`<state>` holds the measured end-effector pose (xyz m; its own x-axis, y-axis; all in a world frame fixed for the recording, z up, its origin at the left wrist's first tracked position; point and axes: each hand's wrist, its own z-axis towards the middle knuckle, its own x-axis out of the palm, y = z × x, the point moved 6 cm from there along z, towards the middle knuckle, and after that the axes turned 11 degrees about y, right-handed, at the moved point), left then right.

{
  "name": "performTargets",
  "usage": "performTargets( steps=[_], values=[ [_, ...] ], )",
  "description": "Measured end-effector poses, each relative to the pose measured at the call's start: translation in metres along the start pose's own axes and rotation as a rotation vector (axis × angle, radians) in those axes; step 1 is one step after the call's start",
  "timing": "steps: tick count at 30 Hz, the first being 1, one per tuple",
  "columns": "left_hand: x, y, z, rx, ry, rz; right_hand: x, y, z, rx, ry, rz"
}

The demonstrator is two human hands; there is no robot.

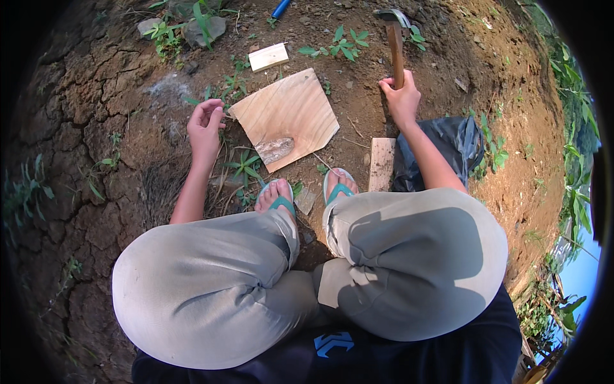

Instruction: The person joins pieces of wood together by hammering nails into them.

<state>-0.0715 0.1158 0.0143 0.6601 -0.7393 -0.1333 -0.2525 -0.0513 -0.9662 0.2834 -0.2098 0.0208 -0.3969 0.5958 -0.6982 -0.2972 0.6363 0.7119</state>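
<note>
My right hand (pixel 403 102) is wrapped round the wooden handle of a claw hammer (pixel 396 54), whose metal head points away from me at the far right. To the left, my left hand (pixel 206 121) is raised beside a flat wooden board (pixel 288 115), with its fingers curled and the thumb against them. Whatever those fingers may hold is too small to make out. The board lies on the soil ahead of my feet; a rough, bark-like patch marks its near edge. Just beyond it is a small pale wood block (pixel 268 57).
Near my right forearm, a black plastic bag (pixel 441 150) lies beside a narrow wood strip (pixel 382 165). A blue cylindrical object (pixel 280 8) is at the far edge. Grey stones (pixel 204 32) and small weeds (pixel 339 45) dot the cracked earth. My sandalled feet (pixel 277 197) are close to the board.
</note>
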Motion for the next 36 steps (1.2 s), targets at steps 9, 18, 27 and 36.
performTargets(
  steps=[9, 18, 27, 36],
  values=[
    [0.017, -0.014, -0.015, 0.034, 0.005, -0.062, 0.014, -0.014, -0.006, -0.035, -0.034, 0.001],
    [0.042, 0.038, -0.063, -0.162, -0.125, 0.081, 0.009, -0.013, -0.005, -0.054, -0.025, -0.054],
    [0.051, 0.04, -0.061, -0.194, -0.102, 0.176, -0.001, -0.007, -0.009, -0.058, -0.003, -0.061],
    [0.081, 0.011, -0.053, -0.02, 0.066, -0.176, -0.006, 0.009, -0.028, -0.069, 0.07, -0.057]
  ],
)
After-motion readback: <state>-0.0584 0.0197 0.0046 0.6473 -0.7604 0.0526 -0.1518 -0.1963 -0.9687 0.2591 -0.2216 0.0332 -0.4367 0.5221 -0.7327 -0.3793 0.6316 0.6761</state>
